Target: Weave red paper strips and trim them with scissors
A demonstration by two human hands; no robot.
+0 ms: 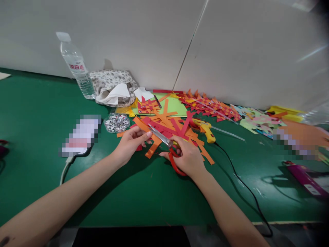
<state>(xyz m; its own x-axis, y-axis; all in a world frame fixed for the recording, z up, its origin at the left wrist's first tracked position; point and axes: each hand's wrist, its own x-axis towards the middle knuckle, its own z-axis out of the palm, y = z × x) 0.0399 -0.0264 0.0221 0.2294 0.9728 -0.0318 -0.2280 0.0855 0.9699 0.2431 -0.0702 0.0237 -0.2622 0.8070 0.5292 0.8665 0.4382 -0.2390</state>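
Note:
My right hand (189, 156) grips a pair of red-handled scissors (160, 135), whose blades point up and left toward my other hand. Between thumb and fingers, my left hand (132, 142) pinches an orange paper strip (141, 123) close to the scissor tips. Whether the blades touch that strip I cannot tell. Under and behind both hands lies a loose heap of red and orange paper strips (167, 120). A yellow hot glue gun (205, 130) rests right of the heap. Left of it is a clear bag of small googly eyes (117, 122).
Along the wall are a water bottle (77, 68), a patterned tissue pouch (113, 85), green paper (177, 106) and woven red-orange paper fish (213, 106). A phone (82, 135) with a cable lies left. The glue gun's black cord (239, 178) trails right, near a purple box (305, 178).

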